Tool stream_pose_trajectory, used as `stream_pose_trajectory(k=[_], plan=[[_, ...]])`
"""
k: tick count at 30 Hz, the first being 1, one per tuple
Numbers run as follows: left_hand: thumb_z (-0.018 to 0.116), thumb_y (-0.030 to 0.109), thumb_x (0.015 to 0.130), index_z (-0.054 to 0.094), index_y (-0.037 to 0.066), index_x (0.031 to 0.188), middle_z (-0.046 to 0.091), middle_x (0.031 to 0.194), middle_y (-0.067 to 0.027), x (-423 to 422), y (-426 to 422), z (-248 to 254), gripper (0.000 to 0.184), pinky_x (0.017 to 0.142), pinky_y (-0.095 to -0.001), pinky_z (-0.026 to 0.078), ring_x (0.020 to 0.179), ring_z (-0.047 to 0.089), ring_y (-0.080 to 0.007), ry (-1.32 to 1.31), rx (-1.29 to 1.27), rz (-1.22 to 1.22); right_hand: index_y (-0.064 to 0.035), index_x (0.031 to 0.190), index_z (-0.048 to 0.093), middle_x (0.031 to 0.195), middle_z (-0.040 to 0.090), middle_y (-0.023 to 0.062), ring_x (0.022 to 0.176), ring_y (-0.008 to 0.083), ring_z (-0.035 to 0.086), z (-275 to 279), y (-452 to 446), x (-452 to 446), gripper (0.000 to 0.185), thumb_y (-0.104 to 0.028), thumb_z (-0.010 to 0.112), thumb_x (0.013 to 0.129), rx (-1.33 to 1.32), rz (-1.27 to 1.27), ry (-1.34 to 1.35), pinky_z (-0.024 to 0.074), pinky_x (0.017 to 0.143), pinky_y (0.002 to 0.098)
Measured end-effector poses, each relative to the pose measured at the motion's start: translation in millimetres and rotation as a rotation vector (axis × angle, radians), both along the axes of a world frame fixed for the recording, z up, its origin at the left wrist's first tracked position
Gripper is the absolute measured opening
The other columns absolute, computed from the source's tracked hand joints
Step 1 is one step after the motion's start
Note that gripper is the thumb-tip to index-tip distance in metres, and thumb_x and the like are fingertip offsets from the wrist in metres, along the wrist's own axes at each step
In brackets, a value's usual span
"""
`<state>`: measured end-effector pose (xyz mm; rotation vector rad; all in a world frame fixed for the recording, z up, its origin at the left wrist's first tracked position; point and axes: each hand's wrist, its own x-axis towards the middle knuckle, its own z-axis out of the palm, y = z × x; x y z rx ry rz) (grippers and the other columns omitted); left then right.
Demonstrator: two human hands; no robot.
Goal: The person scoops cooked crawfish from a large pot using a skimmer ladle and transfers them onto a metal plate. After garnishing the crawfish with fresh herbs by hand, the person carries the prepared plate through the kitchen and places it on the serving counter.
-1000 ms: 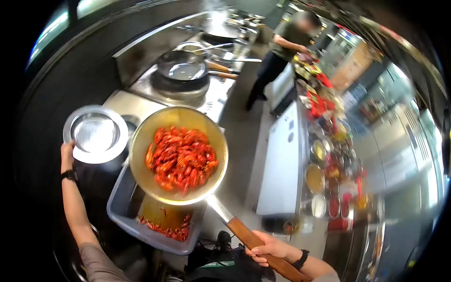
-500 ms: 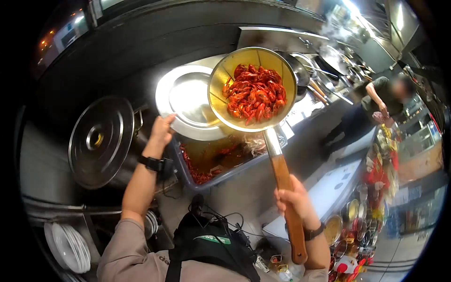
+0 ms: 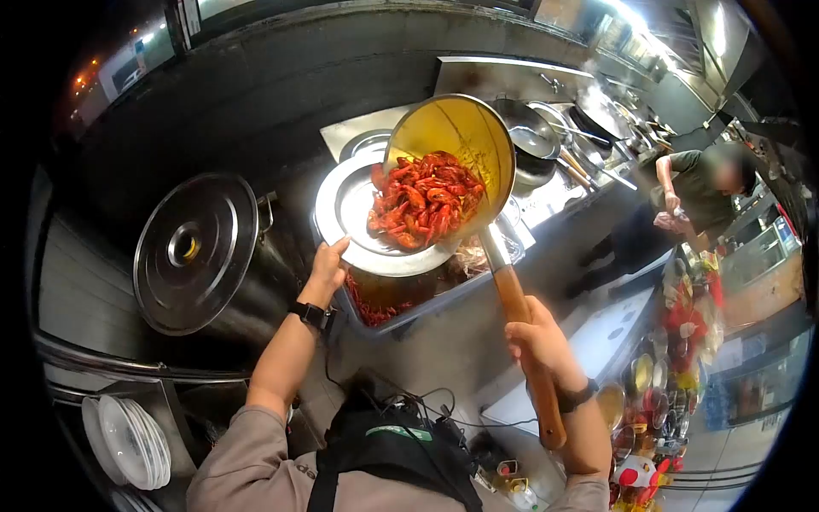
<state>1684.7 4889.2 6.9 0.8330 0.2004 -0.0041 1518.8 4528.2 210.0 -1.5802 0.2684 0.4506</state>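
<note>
Apparently you're mid-pour, right hand (image 3: 541,340) clasping a wooden-handled metal strainer (image 3: 472,130), left hand (image 3: 328,270) gripping a wide-rimmed silver basin (image 3: 335,203) by its near-left edge (red crayfish (image 3: 429,198) crowd the strainer's lip above), so steeper tilting seems needed.

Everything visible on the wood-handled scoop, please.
The scoop has a round bowl, yellowish inside, and a metal neck leading to a long brown wooden handle, gripped by the right hand. It's tipped toward the metal basin, with red crayfish inside and over its lower edge. Mesh or solid wall: can't tell.
</note>
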Motion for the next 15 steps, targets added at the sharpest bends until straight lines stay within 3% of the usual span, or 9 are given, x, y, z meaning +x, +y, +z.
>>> stream_pose_trajectory(k=[3,15], plan=[[0.056,0.000,0.090,0.055,-0.006,0.117,0.064,0.112,-0.0139,6.0,12.9,2.4,0.027,0.089,-0.0393,0.052,0.100,0.063,-0.0246,0.014,-0.015,-0.080,-0.0024,0.113,0.038,0.072,0.050,0.0052,0.050,0.0129,0.052,6.2,19.7,-5.3,0.031,0.000,0.053,0.086,-0.114,0.023,-0.032,0.0460,0.043,0.0288],[0.058,0.002,0.090,0.060,0.001,0.104,0.067,0.104,-0.0091,15.2,52.3,-20.9,0.015,0.080,-0.0346,0.053,0.092,0.066,-0.0200,0.017,-0.089,-0.129,-0.0030,0.116,0.040,0.063,0.054,0.0070,0.046,0.0155,0.054,13.6,58.7,-21.3,0.034,0.000,0.054,0.085,-0.476,-0.077,-0.171,0.0440,0.042,0.0303]])
